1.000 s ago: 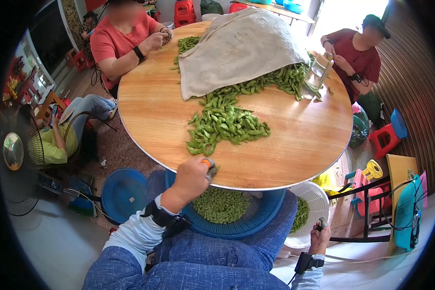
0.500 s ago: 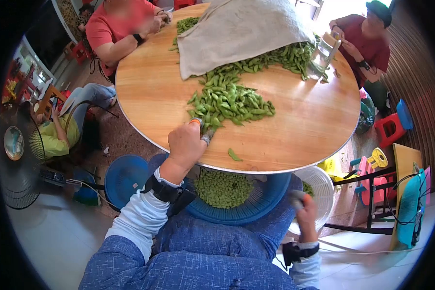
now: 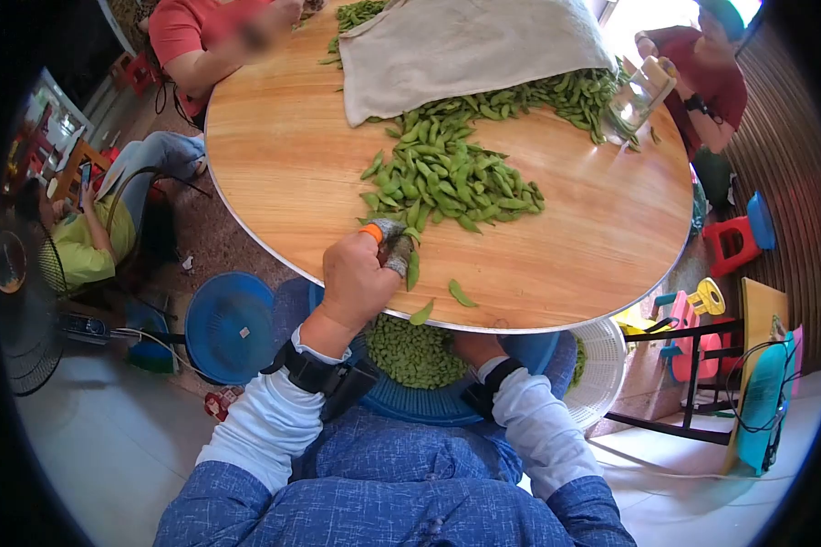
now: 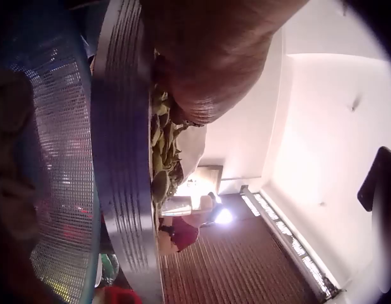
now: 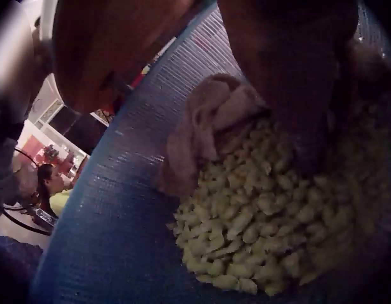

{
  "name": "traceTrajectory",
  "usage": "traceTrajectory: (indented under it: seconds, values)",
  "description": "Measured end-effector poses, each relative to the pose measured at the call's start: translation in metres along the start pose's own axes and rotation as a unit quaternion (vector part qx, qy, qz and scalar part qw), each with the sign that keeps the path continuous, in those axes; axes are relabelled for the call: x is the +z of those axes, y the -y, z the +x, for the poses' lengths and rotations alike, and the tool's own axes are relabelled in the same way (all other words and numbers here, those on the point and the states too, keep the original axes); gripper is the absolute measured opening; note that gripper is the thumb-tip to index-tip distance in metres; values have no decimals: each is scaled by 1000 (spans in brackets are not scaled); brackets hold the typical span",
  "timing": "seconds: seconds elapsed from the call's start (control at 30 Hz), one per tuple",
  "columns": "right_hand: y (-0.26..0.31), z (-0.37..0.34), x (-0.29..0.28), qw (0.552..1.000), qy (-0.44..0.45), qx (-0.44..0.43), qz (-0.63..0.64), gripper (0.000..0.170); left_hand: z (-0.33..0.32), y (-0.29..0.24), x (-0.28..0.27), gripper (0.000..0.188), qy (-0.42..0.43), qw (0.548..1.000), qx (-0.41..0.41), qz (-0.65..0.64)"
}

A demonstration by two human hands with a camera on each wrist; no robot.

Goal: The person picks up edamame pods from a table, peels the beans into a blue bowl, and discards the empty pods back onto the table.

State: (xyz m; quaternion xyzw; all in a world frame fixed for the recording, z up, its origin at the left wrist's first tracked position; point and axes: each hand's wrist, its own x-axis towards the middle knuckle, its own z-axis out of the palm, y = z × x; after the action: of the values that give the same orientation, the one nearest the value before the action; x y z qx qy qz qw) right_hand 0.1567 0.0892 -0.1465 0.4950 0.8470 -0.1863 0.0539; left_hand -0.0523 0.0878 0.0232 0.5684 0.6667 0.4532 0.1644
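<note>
My left hand (image 3: 356, 278) is at the near edge of the round table, palm side down. Grey covers wrap its fingertips, with an orange band on one finger. Its curled thumb and fingers pinch a green soybean pod (image 3: 413, 235) beside the pod pile (image 3: 452, 178). Loose pods (image 3: 462, 293) lie near the table edge. Below the edge, my right hand (image 3: 477, 347) reaches into a blue basket (image 3: 401, 408), partly hidden by the tabletop. In the right wrist view its dark fingers touch the shelled beans (image 5: 246, 221); whether they hold any I cannot tell.
A crumpled cloth (image 5: 205, 126) lies in the blue basket. A pale cloth (image 3: 474, 55) covers more pods at the back. Two people sit across the table, near a clear jug (image 3: 639, 96). A white basket (image 3: 602, 369) stands right, an empty blue basin (image 3: 231, 328) left.
My right hand has come from the white basket at the right into the blue basket. My left hand has moved forward to the pile, and loose pods now lie near the table edge.
</note>
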Motion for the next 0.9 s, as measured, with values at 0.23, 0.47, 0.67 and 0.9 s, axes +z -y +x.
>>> traceTrajectory:
  seconds: [0.23, 0.47, 0.67, 0.9]
  values:
    - [-7, -4, -8, 999, -20, -25, 12, 46, 0, 1, -1, 18, -23, 998, 3, -56]
    - [-32, -23, -27, 996, -41, -28, 73, 43, 0, -12, -11, 16, 63, 997, -31, 18]
    - [8, -6, -12, 992, -66, -51, -94, 40, 0, 5, -4, 14, 29, 999, -2, -33]
    - [-6, 6, 20, 992, -46, -43, -109, 40, 1, 2, -7, 14, 36, 998, -16, -42]
